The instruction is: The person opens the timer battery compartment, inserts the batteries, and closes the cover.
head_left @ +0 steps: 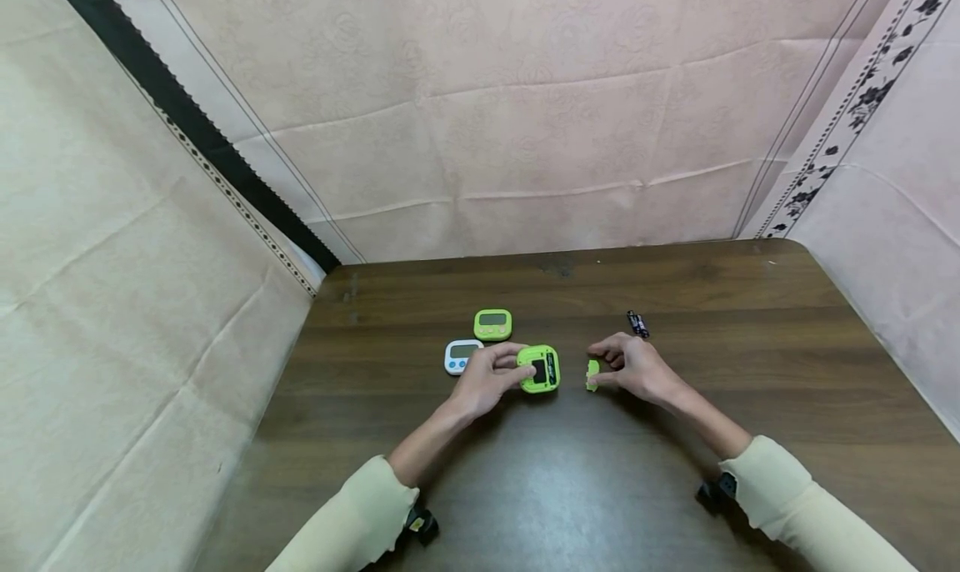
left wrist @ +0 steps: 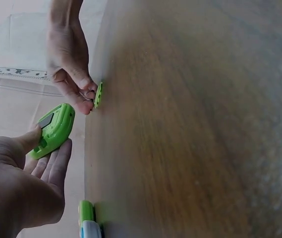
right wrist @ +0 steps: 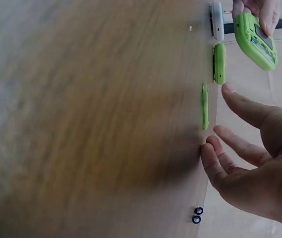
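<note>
My left hand [head_left: 487, 376] grips a green digital timer [head_left: 551, 370] with its back up, thumb on the back and fingers beneath. The battery compartment is uncovered, and a battery [right wrist: 262, 48] shows inside it in the right wrist view. Low over the table, my right hand [head_left: 633, 368] has its thumb and fingers spread about a small green battery cover [head_left: 592, 375]. In the right wrist view the cover [right wrist: 205, 106] lies flat on the wood, just beyond the parted fingertips.
Behind my left hand lie a second green timer [head_left: 492, 325] and a white timer [head_left: 459, 357] with blue buttons. Two dark batteries [head_left: 637, 323] lie side by side beyond my right hand. The brown wooden table [head_left: 570, 472] ends against pale cloth hangings [head_left: 540, 138].
</note>
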Demonstrator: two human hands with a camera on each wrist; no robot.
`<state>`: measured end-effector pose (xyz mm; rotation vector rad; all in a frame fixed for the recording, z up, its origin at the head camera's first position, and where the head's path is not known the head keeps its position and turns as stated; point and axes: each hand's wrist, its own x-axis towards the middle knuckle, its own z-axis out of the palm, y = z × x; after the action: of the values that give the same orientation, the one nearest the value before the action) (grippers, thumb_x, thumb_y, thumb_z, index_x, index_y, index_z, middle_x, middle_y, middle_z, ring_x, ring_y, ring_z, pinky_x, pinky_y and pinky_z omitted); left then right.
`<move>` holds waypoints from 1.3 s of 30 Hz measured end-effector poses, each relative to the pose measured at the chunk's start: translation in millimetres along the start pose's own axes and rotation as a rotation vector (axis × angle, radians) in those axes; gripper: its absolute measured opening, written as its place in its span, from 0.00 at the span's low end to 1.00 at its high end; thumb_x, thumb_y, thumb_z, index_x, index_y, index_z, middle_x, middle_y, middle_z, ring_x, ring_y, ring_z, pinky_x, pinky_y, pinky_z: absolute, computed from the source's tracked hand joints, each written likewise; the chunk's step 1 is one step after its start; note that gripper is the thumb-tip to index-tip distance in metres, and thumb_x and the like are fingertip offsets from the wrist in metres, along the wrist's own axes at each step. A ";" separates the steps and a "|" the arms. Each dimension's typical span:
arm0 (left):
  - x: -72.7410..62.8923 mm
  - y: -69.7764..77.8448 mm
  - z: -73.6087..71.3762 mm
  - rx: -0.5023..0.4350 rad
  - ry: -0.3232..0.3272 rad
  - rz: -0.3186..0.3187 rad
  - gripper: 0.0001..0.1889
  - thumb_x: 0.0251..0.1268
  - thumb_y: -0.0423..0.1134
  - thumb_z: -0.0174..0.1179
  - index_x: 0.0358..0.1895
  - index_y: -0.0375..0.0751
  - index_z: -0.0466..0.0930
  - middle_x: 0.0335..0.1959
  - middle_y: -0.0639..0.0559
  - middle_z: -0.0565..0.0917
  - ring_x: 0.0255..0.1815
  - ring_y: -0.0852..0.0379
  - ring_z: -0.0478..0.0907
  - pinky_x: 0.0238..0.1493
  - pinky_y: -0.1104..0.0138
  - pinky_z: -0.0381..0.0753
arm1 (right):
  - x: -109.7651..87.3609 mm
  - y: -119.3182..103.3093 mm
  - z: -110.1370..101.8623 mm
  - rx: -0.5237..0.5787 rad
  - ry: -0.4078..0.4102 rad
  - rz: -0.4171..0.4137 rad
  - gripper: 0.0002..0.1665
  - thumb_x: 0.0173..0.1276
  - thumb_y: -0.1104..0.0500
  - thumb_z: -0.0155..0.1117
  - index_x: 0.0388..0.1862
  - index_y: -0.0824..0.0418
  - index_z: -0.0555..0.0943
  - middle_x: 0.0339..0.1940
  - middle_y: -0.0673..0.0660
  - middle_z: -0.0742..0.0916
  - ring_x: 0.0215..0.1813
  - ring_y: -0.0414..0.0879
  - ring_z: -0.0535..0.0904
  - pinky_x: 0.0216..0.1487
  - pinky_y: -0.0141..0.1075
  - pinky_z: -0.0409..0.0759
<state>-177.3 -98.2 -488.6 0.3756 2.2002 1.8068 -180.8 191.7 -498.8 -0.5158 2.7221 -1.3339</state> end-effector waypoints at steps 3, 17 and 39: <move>0.0 0.9 -0.4 0.001 -0.004 -0.001 0.18 0.72 0.31 0.70 0.62 0.33 0.84 0.52 0.41 0.91 0.52 0.53 0.89 0.49 0.62 0.91 | -0.5 -0.4 0.8 -0.050 0.018 -0.001 0.26 0.57 0.61 0.87 0.52 0.70 0.88 0.50 0.63 0.87 0.48 0.57 0.83 0.50 0.50 0.86; -1.2 2.8 -0.9 0.016 -0.015 -0.008 0.18 0.73 0.31 0.69 0.62 0.33 0.84 0.52 0.42 0.91 0.53 0.51 0.88 0.49 0.62 0.91 | 2.8 0.7 5.8 -0.142 0.027 -0.075 0.26 0.51 0.65 0.89 0.45 0.67 0.82 0.37 0.58 0.85 0.39 0.49 0.80 0.41 0.39 0.81; 1.3 2.4 0.4 0.059 -0.016 -0.001 0.18 0.73 0.35 0.70 0.62 0.34 0.84 0.53 0.41 0.90 0.55 0.48 0.88 0.51 0.62 0.90 | 1.2 -27.9 12.7 0.427 0.011 -0.030 0.15 0.71 0.73 0.70 0.55 0.71 0.82 0.43 0.65 0.90 0.46 0.53 0.89 0.47 0.42 0.90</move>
<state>-178.4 -96.9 -486.4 0.4005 2.2458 1.7357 -171.8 165.9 -484.9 -0.5086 2.3363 -1.8578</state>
